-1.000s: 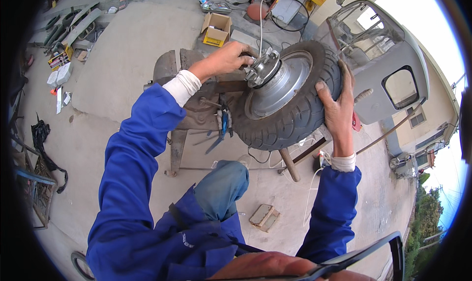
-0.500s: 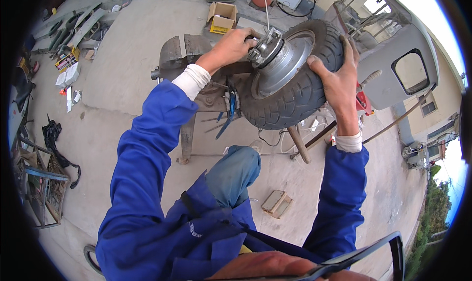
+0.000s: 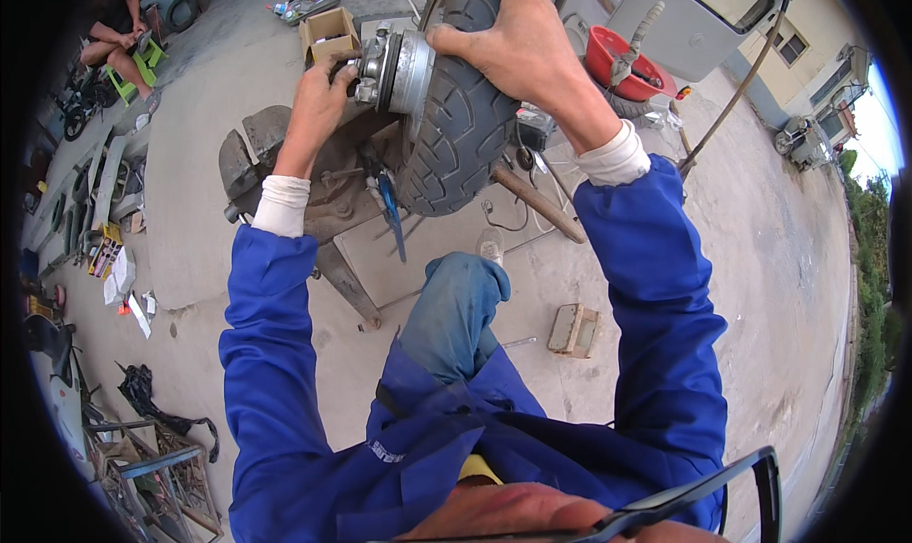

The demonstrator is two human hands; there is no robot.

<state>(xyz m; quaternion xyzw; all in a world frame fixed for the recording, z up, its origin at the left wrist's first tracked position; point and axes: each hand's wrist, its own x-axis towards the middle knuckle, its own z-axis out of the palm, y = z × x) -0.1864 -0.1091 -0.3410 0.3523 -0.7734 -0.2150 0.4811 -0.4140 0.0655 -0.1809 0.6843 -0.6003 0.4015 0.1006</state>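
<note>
A small wheel with a black, treaded tyre (image 3: 463,115) stands nearly edge-on over a metal workbench. Its silver hub (image 3: 410,73) faces left and carries a round metal fitting. My left hand (image 3: 318,104) pinches the protruding axle end of that fitting between thumb and fingers. Across the top of the tyre lies my right hand (image 3: 521,49), gripping it with the thumb on the near left side; its fingertips are cut off by the upper edge. Left of the wheel is a heavy bench vise (image 3: 255,153). Blue-handled pliers (image 3: 389,201) hang beside the tyre.
A red basin (image 3: 608,54) sits right of the wheel, on a tyre. A cardboard box (image 3: 328,30) lies behind my left hand. Below the bench are a thick bar (image 3: 541,204) and a small framed box (image 3: 574,331). A person (image 3: 119,49) sits far left on a green stool (image 3: 142,68).
The wheel has turned from tilted with its hub face up to nearly edge-on, hub to the left. Both hands keep hold of it. My view has shifted, bringing the seated person into sight.
</note>
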